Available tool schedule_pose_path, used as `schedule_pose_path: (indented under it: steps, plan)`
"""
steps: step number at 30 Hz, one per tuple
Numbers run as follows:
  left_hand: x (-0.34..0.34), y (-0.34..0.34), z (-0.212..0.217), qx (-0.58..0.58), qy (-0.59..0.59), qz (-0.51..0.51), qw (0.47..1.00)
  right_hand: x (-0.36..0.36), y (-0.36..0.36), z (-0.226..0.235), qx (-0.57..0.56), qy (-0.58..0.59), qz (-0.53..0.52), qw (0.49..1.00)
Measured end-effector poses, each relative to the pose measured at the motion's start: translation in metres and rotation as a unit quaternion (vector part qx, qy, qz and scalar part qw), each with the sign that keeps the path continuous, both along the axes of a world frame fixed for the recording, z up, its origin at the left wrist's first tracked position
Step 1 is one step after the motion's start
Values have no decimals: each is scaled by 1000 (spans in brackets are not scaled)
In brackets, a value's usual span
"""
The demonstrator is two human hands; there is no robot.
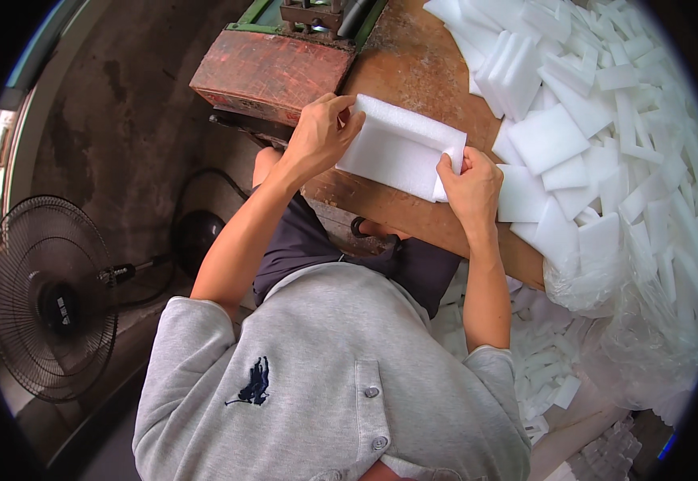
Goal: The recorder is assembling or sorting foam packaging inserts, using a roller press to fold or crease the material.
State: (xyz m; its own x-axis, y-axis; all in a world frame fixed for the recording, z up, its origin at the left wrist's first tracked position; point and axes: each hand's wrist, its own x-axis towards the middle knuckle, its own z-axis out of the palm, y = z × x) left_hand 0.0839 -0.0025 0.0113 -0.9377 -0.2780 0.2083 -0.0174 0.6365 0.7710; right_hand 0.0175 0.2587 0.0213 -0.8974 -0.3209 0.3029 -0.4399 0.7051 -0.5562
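Between my hands is a white foam tray [393, 156], tilted over the front edge of a worn wooden table [401, 60]. Its long far side and its right end stand up as walls around a flat base. My left hand [323, 135] is closed at the tray's left end, thumb and forefinger at the corner. On the opposite end, my right hand [475, 186] pinches the short wall between thumb and fingers. The fingertips behind that wall are partly hidden.
White foam pieces [549, 140] lie heaped on the right, with clear plastic film [589, 284] below them. A red block [273, 70] belonging to a green-framed machine [265, 14] stands at the far left of the table. A fan [52, 301] is at left. More foam scraps [537, 341] lie lower right.
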Motion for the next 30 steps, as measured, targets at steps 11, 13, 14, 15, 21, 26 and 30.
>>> schedule_pose_path:
  steps: [11, 13, 14, 15, 21, 26, 30]
  plan:
    - [-1, 0, -12, -14, 30, 5, 999, 0, -2, -2, -9, -16, -6, 1000]
    - [-2, 1, -14, -7, 38, -1, 999, -1, -2, -5, -26, -19, -2, 999]
    - [-2, 1, -14, 7, 33, 4, 999, -1, -1, -7, -32, -21, -5, 999]
    - [-2, 2, -15, -7, 24, 2, 1000, -2, -1, -8, -31, -19, -4, 999]
    - [-2, 5, -16, -13, 22, 6, 1000, -2, 0, -16, -27, -19, -3, 999]
    - [-1, 7, -12, -50, 2, 12, 999, -2, 0, -23, -2, -11, -6, 1000]
    - [5, 20, -1, -178, 47, -28, 983, -2, -1, -26, 67, 23, -5, 997]
